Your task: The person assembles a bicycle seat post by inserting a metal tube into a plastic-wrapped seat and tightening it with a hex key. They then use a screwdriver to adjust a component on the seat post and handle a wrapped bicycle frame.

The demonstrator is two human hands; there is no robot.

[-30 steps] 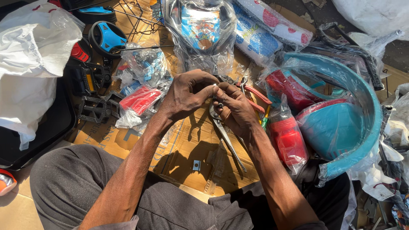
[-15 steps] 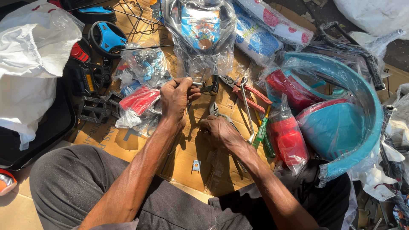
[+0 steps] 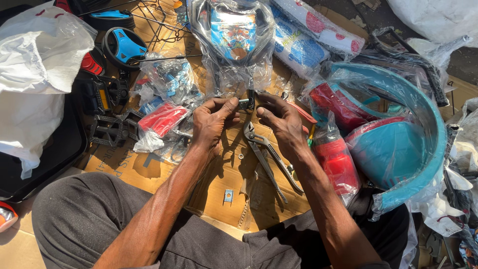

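My left hand (image 3: 211, 121) and my right hand (image 3: 280, 119) meet over flattened cardboard (image 3: 226, 174), both pinching a small dark metal bracket part (image 3: 247, 102) between thumbs and fingertips. Just below the hands, a pair of grey metal pliers (image 3: 267, 159) lies on the cardboard with its handles pointing toward me. A small washer (image 3: 241, 156) and a small square metal plate (image 3: 228, 195) lie loose on the cardboard near my left forearm.
Bagged teal plastic parts (image 3: 403, 144), red bagged parts (image 3: 333, 159), a clear bag with a blue printed piece (image 3: 234, 35), black pedals (image 3: 107, 129), a blue-and-black wheel (image 3: 124, 47) and white plastic bags (image 3: 35, 74) crowd around. My knees are at the near edge.
My right hand has let go of the pliers, which now lie on the cardboard, and risen to join my left hand on the small metal part.
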